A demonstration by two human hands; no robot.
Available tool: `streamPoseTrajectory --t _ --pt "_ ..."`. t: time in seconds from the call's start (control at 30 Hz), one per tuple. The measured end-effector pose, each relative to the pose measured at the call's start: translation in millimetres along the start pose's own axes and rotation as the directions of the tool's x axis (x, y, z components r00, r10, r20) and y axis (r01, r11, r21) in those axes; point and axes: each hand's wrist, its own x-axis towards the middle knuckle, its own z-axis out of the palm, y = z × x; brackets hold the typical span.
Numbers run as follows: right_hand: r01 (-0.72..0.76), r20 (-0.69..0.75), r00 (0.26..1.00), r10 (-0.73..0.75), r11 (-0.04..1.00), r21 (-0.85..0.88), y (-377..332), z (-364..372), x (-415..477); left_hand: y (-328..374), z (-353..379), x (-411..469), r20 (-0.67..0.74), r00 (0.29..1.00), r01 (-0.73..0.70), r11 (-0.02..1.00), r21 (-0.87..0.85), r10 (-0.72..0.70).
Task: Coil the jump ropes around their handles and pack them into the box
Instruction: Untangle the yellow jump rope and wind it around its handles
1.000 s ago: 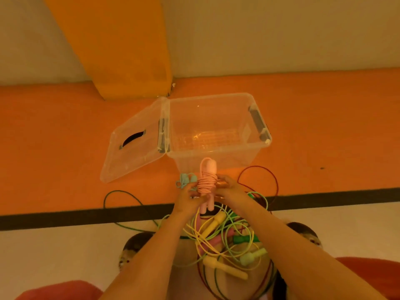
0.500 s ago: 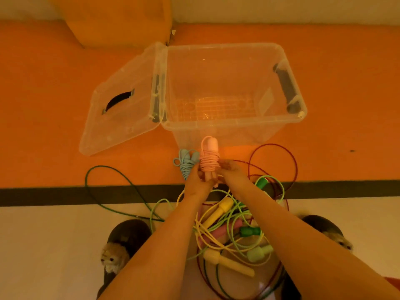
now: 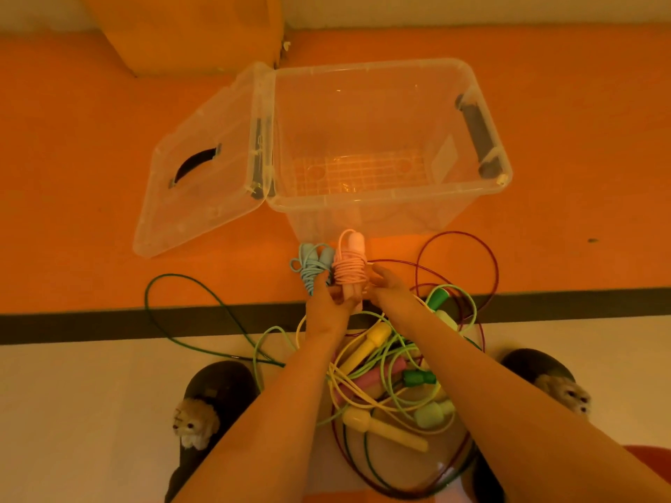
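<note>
A pink jump rope (image 3: pixel 349 266) is coiled around its pink handles and stands upright just in front of the clear plastic box (image 3: pixel 390 197). My left hand (image 3: pixel 328 307) grips the lower ends of the handles. My right hand (image 3: pixel 385 287) pinches the coil's right side. A blue coiled jump rope (image 3: pixel 311 263) lies on the floor just left of the pink one. The box holds no ropes. Beneath my forearms lies a tangle of loose ropes (image 3: pixel 392 375) with yellow, green, mint and pink handles.
The box's clear lid (image 3: pixel 203 176) hangs open to the left, resting on the orange floor. A dark red rope (image 3: pixel 458 263) loops right of my hands and a green rope (image 3: pixel 188 303) loops left. Two slippers (image 3: pixel 214 401) with plush animal heads flank the pile. An orange pillar (image 3: pixel 188 27) stands behind.
The view has tilted down and closer, so the box now looks larger and nearer. My hands stay on the pink coiled rope, with the right hand still at the coil.
</note>
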Motion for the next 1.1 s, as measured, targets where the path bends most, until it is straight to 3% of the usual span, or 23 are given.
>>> streamPoseTrajectory --t 0.2,0.3,0.4,0.5,0.77,0.97,1.1 --pt "0.056 0.005 0.998 -0.058 0.939 -0.339 9 -27 -21 -17 -26 -28 -0.093 0.995 -0.021 0.983 0.184 0.038" --pt "0.131 0.084 0.991 -0.103 0.865 -0.485 23 -33 -35 -31 -34 -39 -0.055 0.996 -0.05 0.953 0.298 0.069" --pt "0.285 0.252 0.957 -0.141 0.607 -0.742 39 -31 -49 -40 -33 -52 0.124 0.992 -0.075 0.918 0.39 0.028" --pt "0.459 0.435 0.888 -0.151 0.367 -0.809 55 -26 -59 -44 -29 -57 0.354 0.935 -0.167 0.849 0.501 -0.025" --pt "0.438 0.441 0.893 -0.088 -0.054 -0.897 58 -19 -63 -51 -22 -50 0.439 0.883 -0.107 0.839 0.533 -0.166" --pt "0.409 0.411 0.893 -0.183 -0.054 -0.911 60 -12 -54 -56 -12 -47 0.449 0.876 -0.147 0.789 0.597 -0.177" --pt "0.479 0.413 0.834 -0.365 0.109 -0.871 59 -20 -60 -52 -9 -38 0.427 0.866 -0.135 0.701 0.7 -0.26"
